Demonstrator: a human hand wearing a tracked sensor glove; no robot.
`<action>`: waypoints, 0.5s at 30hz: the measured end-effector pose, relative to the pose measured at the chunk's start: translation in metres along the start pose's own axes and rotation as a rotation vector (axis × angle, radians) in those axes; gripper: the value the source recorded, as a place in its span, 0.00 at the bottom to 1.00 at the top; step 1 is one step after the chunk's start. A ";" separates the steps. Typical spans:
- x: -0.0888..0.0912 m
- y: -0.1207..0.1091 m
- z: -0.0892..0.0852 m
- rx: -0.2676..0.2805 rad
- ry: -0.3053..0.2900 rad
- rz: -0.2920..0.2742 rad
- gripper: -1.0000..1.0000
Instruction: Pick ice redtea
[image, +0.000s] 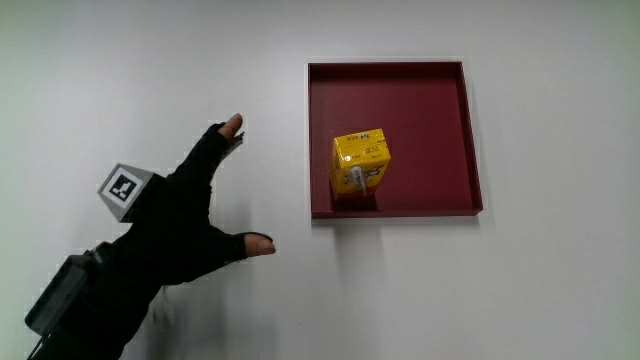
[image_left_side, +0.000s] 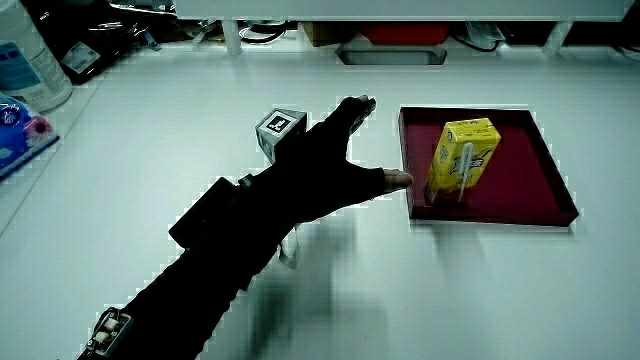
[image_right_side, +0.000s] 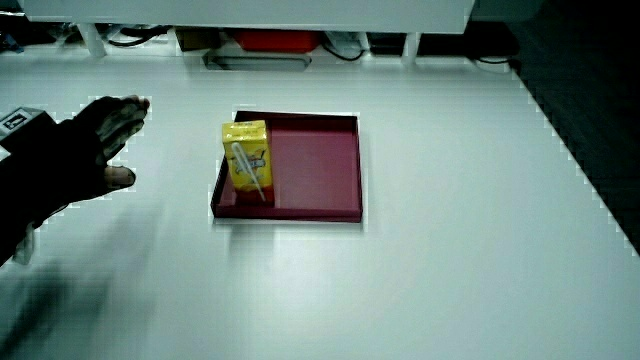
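A yellow drink carton (image: 360, 167) with a straw on its face stands upright in a dark red tray (image: 430, 110), close to the tray wall nearest the person. It shows in both side views too, the carton (image_left_side: 462, 158) and the carton (image_right_side: 248, 160). The gloved hand (image: 190, 225) hovers over the bare table beside the tray, fingers spread and holding nothing. The thumb tip points toward the tray's near corner. A patterned cube (image: 127, 190) rides on the back of the hand (image_left_side: 320, 165), and the same hand (image_right_side: 70, 160) appears in a side view.
The tray (image_left_side: 540, 170) holds only the carton. A white bottle (image_left_side: 30, 60) and small packets (image_left_side: 20, 135) lie at the table's edge in a side view. A low partition (image_left_side: 400, 10) with cables and boxes under it closes the table.
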 end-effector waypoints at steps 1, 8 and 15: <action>0.000 0.001 -0.001 0.004 0.000 0.004 0.50; -0.011 0.014 -0.007 -0.004 0.040 0.044 0.50; -0.019 0.033 -0.017 -0.005 0.018 0.104 0.50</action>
